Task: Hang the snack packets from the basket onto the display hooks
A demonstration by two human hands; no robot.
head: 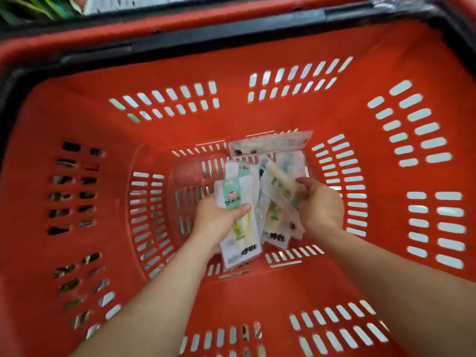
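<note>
- Two bare arms reach down into the red basket (257, 119).
- The left hand (219, 220) grips one snack packet (238, 202). The thumb lies across the front and the fingers go under it.
- The right hand (320, 204) is on a pile of snack packets (279, 194) just beside the first one. Its fingers are bent against the pile, but the blur makes it too hard to tell if they grip a packet or only touch it.
- The packets are flat, see-through bags with green tops. They look light, thin and bendy, and the shiny plastic is likely slippery.
- A good place to hold one is probably near the top strip, pinched flat between thumb and fingers, so the hole for the hook stays free.
- One more packet, the far packet (270, 144), lies alone on the basket floor, past the pile. A small hole shows at its right end.
- All the packets are still at the bottom of the basket. No display hooks are in view.
- Past the far wall sits the black handle (231, 39), and some green leaves (31, 9) peek in at the top left.
</note>
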